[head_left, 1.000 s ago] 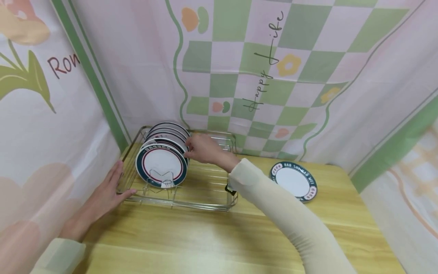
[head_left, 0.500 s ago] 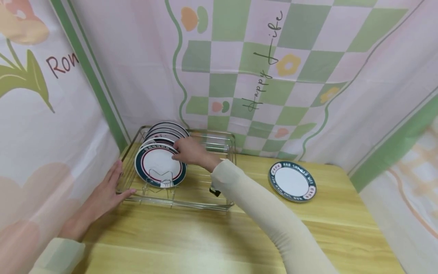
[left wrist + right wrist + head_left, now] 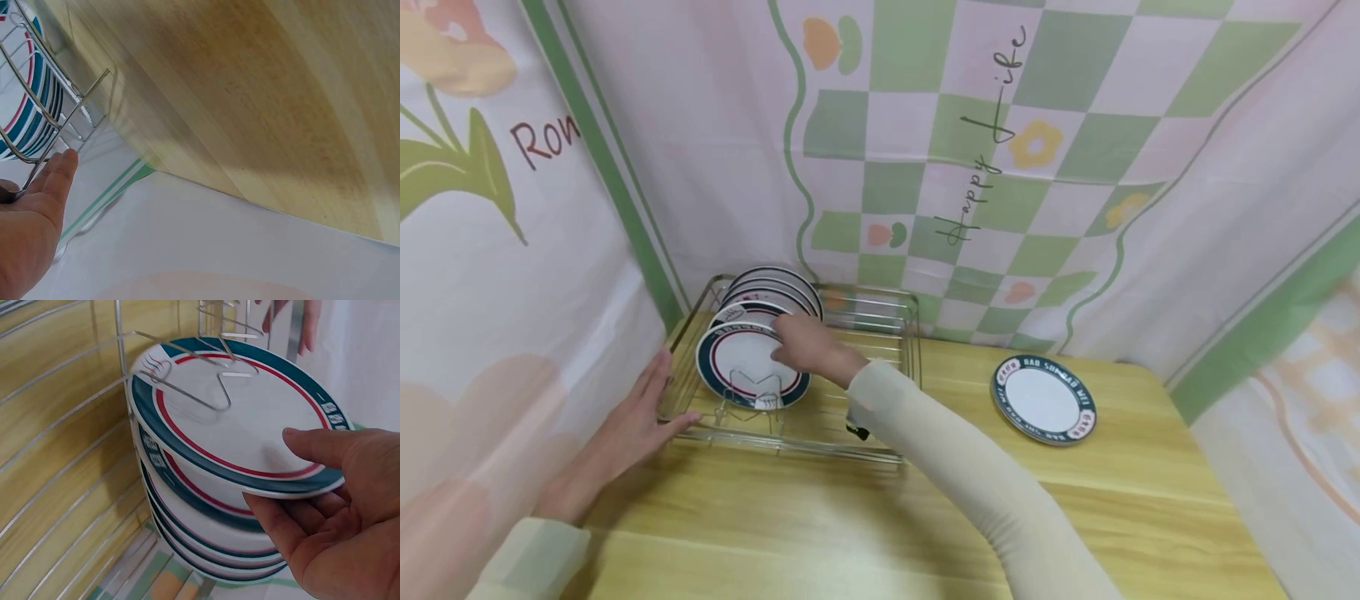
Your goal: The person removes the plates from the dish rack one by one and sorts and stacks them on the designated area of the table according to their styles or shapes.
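A wire dish rack holds several white plates standing on edge in a row on its left side. My right hand pinches the upper right rim of the front plate, which has a dark teal band and a red ring. In the right wrist view the thumb lies on this plate's face and the fingers are behind its rim. The other plates stand close behind it. My left hand touches the rack's front left corner, its fingers straight along the side and its thumb at the front rail.
On the wooden table, right of the rack, lies a teal-rimmed plate, flat, apparently with another beneath it. A printed cloth hangs behind the table, and more cloth hangs at both sides.
My right hand has moved left and slightly down from the plates' right edges onto the front plate's rim. That plate's top now tips a little forward, away from the one behind. My left hand stays put.
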`<state>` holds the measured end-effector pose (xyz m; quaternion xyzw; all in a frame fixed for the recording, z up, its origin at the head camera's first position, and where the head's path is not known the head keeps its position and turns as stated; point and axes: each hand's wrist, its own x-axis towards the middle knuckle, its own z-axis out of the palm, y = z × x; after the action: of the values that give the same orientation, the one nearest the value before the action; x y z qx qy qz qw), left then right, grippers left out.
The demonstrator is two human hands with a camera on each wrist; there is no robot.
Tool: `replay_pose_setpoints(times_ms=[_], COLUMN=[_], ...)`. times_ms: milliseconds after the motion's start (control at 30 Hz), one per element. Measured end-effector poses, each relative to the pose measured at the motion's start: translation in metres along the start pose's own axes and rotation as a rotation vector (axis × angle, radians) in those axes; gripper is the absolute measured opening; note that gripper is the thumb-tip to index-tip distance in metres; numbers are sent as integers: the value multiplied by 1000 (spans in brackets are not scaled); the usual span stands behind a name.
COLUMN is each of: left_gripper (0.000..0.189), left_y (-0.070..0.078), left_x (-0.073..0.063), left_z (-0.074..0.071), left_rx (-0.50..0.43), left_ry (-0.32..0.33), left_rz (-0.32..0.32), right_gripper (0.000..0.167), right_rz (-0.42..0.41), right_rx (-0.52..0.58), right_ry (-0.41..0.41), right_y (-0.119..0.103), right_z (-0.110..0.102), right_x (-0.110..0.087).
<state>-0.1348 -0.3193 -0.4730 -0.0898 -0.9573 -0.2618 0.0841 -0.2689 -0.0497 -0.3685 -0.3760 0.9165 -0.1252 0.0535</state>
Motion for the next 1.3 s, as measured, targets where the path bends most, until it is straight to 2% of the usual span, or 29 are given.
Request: replay_pose_setpoints(times_ms=[300, 667, 867, 1033, 1133, 1300], left_gripper=[113, 114, 112, 113, 114, 115], left_y=[0, 3, 2, 0, -1, 1], left_x=[2, 1, 0, -1, -1, -1], left_z=[0, -3, -1, 2, 2, 1], left_rx=[-12, -17, -18, -22, -22, -25], left_ry=[-9, -5, 1, 6, 2, -10], left_rz=[-2, -2, 13, 9, 7, 3], right_gripper=[7, 10, 15, 19, 24, 26], right_rz=[-45, -60, -85, -95, -86, -51], right_rx=[-37, -14, -21, 13, 48, 104], right_ry=[27, 83, 137, 224, 271, 294], right_y=[-5, -5, 2, 9, 14, 23], right_z=[8, 2, -7, -18, -27, -42], right_x=[-5, -16, -25, -37, -46, -64])
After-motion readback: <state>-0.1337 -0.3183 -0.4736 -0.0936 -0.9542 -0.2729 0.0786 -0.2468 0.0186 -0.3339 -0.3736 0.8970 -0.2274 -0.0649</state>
